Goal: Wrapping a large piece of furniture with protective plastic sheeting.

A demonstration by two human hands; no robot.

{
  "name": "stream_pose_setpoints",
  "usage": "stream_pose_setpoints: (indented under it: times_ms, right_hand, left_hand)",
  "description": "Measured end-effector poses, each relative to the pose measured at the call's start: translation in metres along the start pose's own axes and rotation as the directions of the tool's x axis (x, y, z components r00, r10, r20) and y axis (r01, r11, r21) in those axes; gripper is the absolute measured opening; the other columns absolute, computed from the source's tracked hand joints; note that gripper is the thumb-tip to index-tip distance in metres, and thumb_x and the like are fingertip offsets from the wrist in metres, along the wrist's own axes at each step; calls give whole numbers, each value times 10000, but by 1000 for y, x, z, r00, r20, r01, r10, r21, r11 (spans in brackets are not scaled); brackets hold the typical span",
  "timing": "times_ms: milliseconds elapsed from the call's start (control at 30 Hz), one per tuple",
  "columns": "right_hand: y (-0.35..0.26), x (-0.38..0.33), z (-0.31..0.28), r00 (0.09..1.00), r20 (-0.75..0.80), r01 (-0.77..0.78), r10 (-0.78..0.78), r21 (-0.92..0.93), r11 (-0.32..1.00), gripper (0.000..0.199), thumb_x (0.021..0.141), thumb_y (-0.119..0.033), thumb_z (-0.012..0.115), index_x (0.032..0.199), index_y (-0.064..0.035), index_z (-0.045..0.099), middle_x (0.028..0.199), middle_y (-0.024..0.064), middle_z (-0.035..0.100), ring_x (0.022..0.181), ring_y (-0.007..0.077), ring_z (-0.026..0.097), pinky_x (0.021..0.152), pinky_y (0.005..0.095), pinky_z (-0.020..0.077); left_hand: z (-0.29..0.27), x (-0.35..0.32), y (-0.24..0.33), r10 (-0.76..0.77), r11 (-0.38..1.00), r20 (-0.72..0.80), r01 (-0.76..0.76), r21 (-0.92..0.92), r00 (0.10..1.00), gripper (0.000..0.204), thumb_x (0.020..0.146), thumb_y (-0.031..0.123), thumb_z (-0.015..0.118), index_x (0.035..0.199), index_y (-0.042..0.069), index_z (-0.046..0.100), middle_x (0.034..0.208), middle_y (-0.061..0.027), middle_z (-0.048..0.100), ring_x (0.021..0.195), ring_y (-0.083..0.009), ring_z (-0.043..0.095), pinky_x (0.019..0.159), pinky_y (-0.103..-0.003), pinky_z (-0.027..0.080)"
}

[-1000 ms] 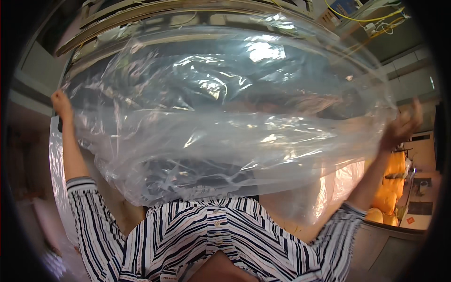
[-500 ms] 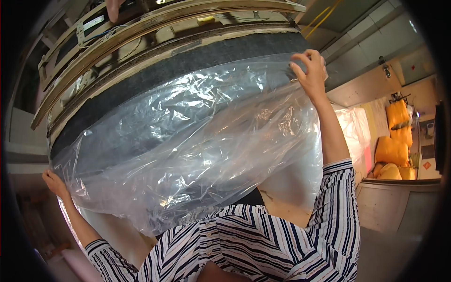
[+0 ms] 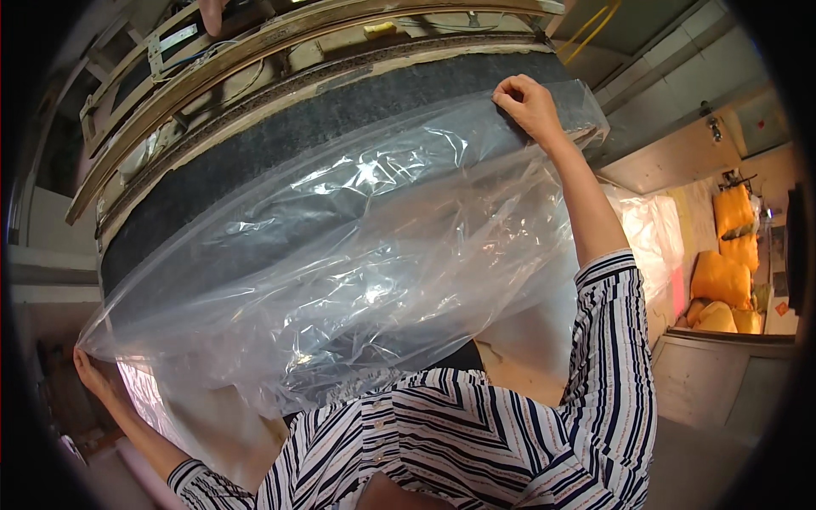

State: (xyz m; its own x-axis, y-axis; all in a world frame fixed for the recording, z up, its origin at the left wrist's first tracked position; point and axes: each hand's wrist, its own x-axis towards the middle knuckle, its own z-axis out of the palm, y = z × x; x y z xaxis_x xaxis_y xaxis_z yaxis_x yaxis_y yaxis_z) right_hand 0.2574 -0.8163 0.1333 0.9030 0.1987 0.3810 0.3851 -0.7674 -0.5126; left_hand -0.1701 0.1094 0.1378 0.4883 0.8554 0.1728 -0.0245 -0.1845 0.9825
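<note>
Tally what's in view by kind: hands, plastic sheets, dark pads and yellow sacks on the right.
Hands: 3, the left hand and right hand gripping the clear plastic sheet, plus another person's fingers at the top edge.
Clear plastic sheets: 1.
Dark pads: 1, the dark grey pad.
Yellow sacks: 4 sure, the yellow sacks; others may be hidden.
Total: 9.

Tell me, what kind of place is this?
Probably a workshop or small factory: a clear plastic sheet is spread over a dark padded slab on a wooden frame, with stuffed yellow sacks nearby.
</note>
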Motion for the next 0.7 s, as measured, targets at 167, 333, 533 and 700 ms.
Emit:
stream_pose_setpoints:
  times_ms: [167,333,533,700]
  right_hand:
    - [8,15,5,990,140,-49,24,178,983,154,777,-173,658,873,-56,629,776,-6,569,708,88,517,646,234,418]
    - [6,52,-27,993,114,-34,-8,367,930,197,825,-170,634,988,-60,631,965,0,601,905,94,535,820,217,412]
    - [38,142,-109,929,-250,51,274,817,574,201,906,-184,544,1024,-24,571,970,89,626,883,177,589,797,286,462]
    - [130,98,-11,927,-374,50,-36,29,998,262,900,-240,514,1031,-19,566,945,96,589,883,181,536,821,306,424]
  left_hand:
    - [-34,-46,9,39,997,52,-43,68,998,400,928,280,532,1218,6,493,1208,-90,542,1114,-177,499,978,-290,367]
    - [6,-58,21,118,944,6,-114,311,993,342,898,266,565,1168,56,574,1000,8,588,862,-101,523,767,-237,415]
    - [161,-66,55,41,970,-182,-83,-227,982,245,889,234,526,1049,71,615,1017,-71,612,934,-174,576,779,-306,453]
    - [241,-64,4,351,848,-24,-307,433,936,230,892,245,523,943,47,628,807,-31,630,745,-111,575,679,-250,444]
